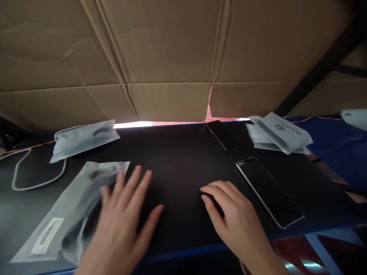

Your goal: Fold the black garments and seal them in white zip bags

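Note:
My left hand (123,217) has its fingers spread and holds nothing. It is over the right edge of a frosted plastic pouch (69,198) with a barcode label and something dark inside; whether it touches the pouch I cannot tell. My right hand (232,214) is low over the black tabletop (174,160), its fingers bent and a gap left between thumb and index finger, with nothing seen in it. Just to its right lies a large smartphone (269,191) with a silver edge and dark screen. A smaller dark smartphone (223,135) lies farther back.
Another frosted pouch (86,139) lies at the back left beside a white cable (40,187). Several printed white pouches (281,133) are stacked at the back right. A cardboard wall (172,49) rises behind the table. A dark metal bar (318,72) slants at the right.

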Available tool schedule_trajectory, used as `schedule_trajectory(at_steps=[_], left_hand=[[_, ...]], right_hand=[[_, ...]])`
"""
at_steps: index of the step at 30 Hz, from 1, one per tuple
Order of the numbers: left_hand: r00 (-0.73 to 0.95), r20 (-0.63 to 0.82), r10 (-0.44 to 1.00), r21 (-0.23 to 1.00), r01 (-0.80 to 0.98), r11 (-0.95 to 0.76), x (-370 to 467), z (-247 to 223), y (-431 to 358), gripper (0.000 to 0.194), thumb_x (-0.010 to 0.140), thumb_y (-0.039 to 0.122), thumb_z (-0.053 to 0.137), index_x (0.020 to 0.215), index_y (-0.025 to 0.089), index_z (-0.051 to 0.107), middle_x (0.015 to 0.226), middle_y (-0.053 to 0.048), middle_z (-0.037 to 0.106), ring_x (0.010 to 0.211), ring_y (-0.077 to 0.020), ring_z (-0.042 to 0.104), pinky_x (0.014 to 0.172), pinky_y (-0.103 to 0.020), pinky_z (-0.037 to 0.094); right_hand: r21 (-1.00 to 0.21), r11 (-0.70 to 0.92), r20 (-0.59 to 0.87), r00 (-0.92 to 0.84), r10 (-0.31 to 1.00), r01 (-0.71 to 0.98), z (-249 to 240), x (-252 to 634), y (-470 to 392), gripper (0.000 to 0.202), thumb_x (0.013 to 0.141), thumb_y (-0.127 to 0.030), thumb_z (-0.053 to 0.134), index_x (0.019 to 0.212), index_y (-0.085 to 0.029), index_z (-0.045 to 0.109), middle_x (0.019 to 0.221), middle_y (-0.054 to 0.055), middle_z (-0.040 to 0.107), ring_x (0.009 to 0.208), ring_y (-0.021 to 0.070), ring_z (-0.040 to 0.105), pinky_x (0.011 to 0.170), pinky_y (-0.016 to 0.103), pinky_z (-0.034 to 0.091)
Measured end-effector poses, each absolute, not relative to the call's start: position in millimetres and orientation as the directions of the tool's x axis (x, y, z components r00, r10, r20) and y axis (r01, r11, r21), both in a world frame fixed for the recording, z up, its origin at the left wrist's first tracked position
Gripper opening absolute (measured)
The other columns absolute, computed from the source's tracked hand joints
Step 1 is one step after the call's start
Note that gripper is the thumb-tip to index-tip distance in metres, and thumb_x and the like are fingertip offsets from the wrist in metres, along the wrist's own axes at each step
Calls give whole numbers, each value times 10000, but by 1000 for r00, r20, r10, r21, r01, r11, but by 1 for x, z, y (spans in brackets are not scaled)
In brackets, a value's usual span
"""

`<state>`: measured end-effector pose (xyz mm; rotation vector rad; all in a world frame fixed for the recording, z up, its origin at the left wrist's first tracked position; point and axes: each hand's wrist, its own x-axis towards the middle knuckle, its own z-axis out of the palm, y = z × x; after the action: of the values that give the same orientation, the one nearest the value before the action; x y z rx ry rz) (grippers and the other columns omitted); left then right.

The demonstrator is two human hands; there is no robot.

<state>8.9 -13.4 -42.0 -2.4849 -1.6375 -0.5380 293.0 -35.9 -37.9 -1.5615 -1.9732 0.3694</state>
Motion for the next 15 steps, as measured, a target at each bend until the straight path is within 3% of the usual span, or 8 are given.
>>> schedule_trajectory(at_steps=[2,4,6,10,13,15], left_hand=[[430,343,835,120,862,-493,37,-52,-16,766,1120,478,491,1780,261,169,1804,-174,345,1686,-477,212,1202,-804,412],[452,331,829,117,852,-511,52,-64,-14,763,1119,525,496,1771,245,217,1795,-175,361,1683,-467,232,1207,-772,433],[447,321,835,99,861,-498,57,-73,-11,755,1112,559,498,1758,235,278,1782,-181,384,1676,-465,260,1227,-759,416],[463,294,836,80,860,-505,50,-74,-8,742,1106,548,506,1743,215,322,1766,-198,407,1660,-468,305,1230,-755,415],[478,266,837,139,840,-524,32,-54,-6,696,1109,501,514,1742,304,304,1746,-144,466,1629,-457,386,1200,-771,445],[385,280,879,160,885,-438,9,-39,-2,657,1102,468,523,1722,398,319,1744,-95,480,1627,-486,376,1204,-861,353]], right_hand=[[-464,305,271,-195,943,832,-45,292,-33,379,1139,-359,529,1476,-252,666,1515,92,708,1431,334,640,1147,553,564],[-405,336,236,-258,937,850,-53,291,-33,523,1133,-422,554,1635,-274,537,1703,60,543,1619,364,440,1272,631,458],[-369,348,195,-294,936,862,-59,289,-34,565,1140,-455,536,1678,-290,483,1759,34,446,1667,365,341,1319,674,384],[-364,330,170,-286,943,871,-62,287,-35,542,1154,-442,499,1677,-300,484,1770,12,408,1671,352,324,1337,686,350],[-399,309,175,-260,950,863,-59,288,-35,538,1145,-437,526,1668,-312,498,1762,10,421,1670,354,326,1330,696,356],[-416,300,170,-251,953,858,-57,288,-34,527,1144,-439,530,1656,-313,515,1760,5,426,1671,353,324,1328,699,358]])
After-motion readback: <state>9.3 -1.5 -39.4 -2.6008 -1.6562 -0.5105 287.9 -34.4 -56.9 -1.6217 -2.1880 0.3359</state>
